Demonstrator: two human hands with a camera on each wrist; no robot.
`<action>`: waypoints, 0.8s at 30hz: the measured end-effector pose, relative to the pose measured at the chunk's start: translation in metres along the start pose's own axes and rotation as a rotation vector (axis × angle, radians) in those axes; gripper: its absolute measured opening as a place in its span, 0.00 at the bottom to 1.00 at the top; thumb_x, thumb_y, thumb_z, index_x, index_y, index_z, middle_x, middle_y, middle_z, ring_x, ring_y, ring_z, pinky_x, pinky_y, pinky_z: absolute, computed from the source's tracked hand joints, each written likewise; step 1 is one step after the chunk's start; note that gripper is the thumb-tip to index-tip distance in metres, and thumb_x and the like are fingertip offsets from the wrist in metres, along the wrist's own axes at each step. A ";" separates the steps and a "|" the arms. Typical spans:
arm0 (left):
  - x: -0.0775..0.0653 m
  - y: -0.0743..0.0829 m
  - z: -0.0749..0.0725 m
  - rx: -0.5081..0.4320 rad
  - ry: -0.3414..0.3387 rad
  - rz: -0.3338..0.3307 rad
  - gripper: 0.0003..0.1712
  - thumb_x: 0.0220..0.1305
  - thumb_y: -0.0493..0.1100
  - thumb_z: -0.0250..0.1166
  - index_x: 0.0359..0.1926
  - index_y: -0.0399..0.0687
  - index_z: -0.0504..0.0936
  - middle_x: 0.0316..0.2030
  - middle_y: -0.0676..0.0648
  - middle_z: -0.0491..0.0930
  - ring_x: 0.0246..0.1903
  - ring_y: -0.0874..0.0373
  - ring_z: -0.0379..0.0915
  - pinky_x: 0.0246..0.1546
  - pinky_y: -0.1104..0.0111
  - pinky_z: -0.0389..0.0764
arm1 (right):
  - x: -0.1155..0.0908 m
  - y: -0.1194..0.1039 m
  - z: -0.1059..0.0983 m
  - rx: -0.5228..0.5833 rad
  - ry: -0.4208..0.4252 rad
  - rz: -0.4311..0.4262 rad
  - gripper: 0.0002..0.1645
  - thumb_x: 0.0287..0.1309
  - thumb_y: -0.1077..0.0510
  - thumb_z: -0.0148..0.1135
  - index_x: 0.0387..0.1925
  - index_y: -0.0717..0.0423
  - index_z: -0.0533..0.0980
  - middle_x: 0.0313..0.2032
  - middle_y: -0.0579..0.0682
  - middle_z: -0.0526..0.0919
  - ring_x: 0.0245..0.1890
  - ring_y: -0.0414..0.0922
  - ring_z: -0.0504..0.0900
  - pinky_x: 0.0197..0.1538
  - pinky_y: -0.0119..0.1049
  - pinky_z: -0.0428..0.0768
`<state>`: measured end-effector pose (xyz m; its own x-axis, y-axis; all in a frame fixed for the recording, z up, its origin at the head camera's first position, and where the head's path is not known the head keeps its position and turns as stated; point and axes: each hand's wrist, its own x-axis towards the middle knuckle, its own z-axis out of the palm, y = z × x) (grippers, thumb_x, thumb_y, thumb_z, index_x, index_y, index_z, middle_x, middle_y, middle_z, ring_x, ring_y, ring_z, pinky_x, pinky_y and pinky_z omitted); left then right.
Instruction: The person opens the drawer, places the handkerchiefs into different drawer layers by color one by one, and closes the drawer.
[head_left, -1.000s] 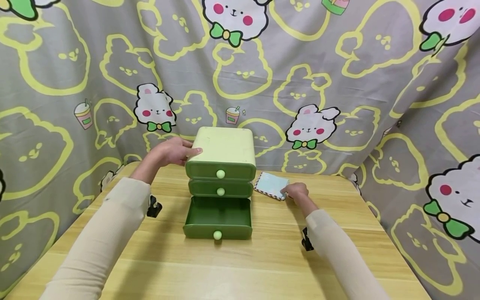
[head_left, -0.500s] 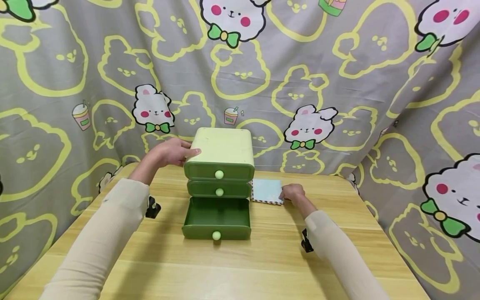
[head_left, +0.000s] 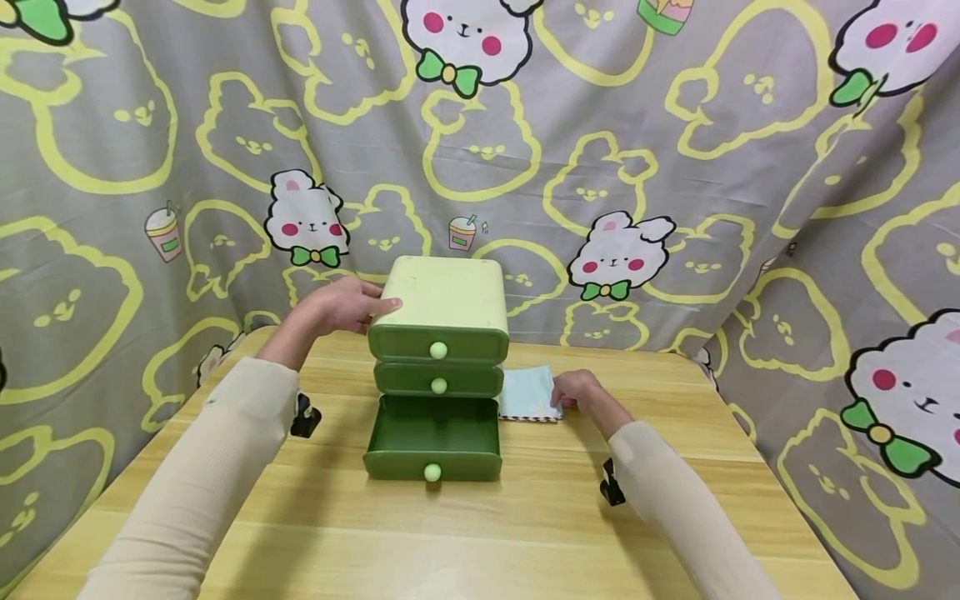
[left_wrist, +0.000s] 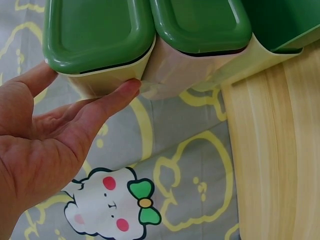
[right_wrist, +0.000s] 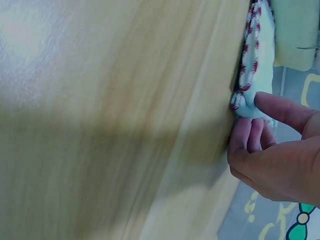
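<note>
A small drawer cabinet (head_left: 450,292) with a pale yellow body and three green drawers stands at the back of the table. Its bottom drawer (head_left: 435,425) is pulled out, and nothing shows inside it. My left hand (head_left: 345,305) grips the cabinet's upper left corner, thumb on top and fingers along the side, as the left wrist view shows. Right of the cabinet lies a folded light blue cloth (head_left: 525,392) with a braided red-and-white edge. My right hand (head_left: 576,388) pinches its right side between thumb and fingers. In the right wrist view the cloth (right_wrist: 262,65) appears edge-on.
The wooden table (head_left: 450,533) stretches in front of the cabinet. Behind it hangs a grey curtain (head_left: 487,117) printed with rabbits and yellow outlines. The upper two drawers, with round pale knobs (head_left: 438,385), are pushed in. Black clips (head_left: 304,415) hang under both wrists.
My right hand has drawn the cloth left and nearer to me, turning it until it lies close against the cabinet's right side. My left hand has stayed on the cabinet.
</note>
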<state>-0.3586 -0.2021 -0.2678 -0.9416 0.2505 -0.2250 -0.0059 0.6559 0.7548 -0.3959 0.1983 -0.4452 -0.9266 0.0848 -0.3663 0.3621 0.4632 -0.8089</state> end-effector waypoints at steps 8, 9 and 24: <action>0.002 -0.003 -0.001 0.002 0.002 0.003 0.39 0.75 0.58 0.59 0.74 0.35 0.65 0.61 0.36 0.76 0.59 0.47 0.75 0.63 0.54 0.79 | -0.010 -0.012 0.001 0.055 -0.023 -0.018 0.20 0.49 0.68 0.70 0.46 0.62 0.79 0.23 0.42 0.73 0.23 0.37 0.72 0.36 0.33 0.80; 0.002 -0.003 -0.001 0.001 0.002 0.002 0.39 0.75 0.58 0.59 0.74 0.35 0.64 0.61 0.36 0.76 0.60 0.47 0.75 0.63 0.54 0.79 | -0.012 -0.014 0.001 0.054 -0.022 -0.027 0.20 0.50 0.66 0.71 0.47 0.63 0.79 0.26 0.43 0.74 0.24 0.38 0.73 0.39 0.35 0.81; 0.001 -0.004 -0.001 0.009 0.014 -0.002 0.37 0.75 0.57 0.59 0.73 0.37 0.67 0.60 0.38 0.77 0.59 0.48 0.75 0.63 0.55 0.79 | -0.030 -0.028 0.001 0.070 0.005 -0.109 0.07 0.55 0.66 0.69 0.32 0.61 0.77 0.40 0.55 0.84 0.30 0.45 0.87 0.44 0.42 0.89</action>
<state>-0.3601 -0.2047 -0.2706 -0.9463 0.2392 -0.2174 -0.0045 0.6627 0.7488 -0.3781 0.1819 -0.4114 -0.9614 0.0412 -0.2721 0.2649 0.4071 -0.8741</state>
